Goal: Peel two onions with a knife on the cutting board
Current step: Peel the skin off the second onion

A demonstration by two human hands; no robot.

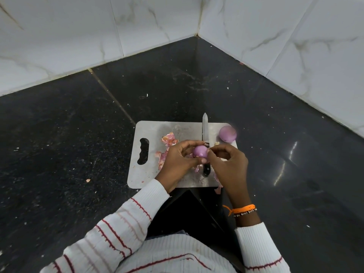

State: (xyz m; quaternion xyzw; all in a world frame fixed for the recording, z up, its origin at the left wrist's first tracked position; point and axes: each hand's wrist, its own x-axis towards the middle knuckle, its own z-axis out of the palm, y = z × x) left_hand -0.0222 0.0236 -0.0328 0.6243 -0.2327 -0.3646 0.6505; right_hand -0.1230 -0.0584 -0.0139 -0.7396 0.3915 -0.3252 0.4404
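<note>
A steel cutting board lies on the black counter. My left hand holds a small purple onion just above the board, fingers curled round it. My right hand pinches at the onion's right side with thumb and fingertips. A second peeled purple onion rests at the board's far right corner. The knife lies on the board pointing away from me, its black handle partly hidden beneath my hands. Loose pink onion skins lie on the board to the left of the hands.
The black stone counter spreads all around, speckled with crumbs and one skin scrap. White marble-tiled walls meet in a corner behind the board. A skin piece hangs off the board's near edge.
</note>
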